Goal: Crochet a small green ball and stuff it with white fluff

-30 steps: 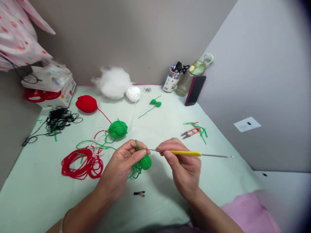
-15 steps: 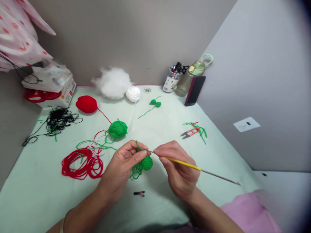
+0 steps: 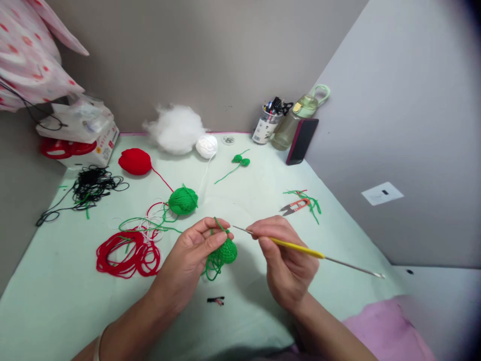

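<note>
My left hand (image 3: 191, 255) pinches a small green crocheted piece (image 3: 224, 252), with green yarn looped over its fingers. Loose green strands trail from the piece toward the green yarn ball (image 3: 183, 200) further back. My right hand (image 3: 286, 260) is closed on a crochet hook (image 3: 300, 248) with a yellow grip. The hook's metal tip points left, a little apart from the green piece. Both hands hover over the pale green table cover (image 3: 244, 195).
A coil of red yarn (image 3: 126, 253), tangled black yarn (image 3: 88, 185), a red ball (image 3: 134, 161), a white ball (image 3: 206, 146) and white stuffing (image 3: 175, 129) lie left and back. Red snips (image 3: 295, 205), a jar of pens (image 3: 267, 124), a bottle (image 3: 296, 116) and a phone (image 3: 301, 141) stand right.
The hook's tip has drawn back out of the green piece to the right, and my right hand has shifted slightly right. My left hand keeps its pinch.
</note>
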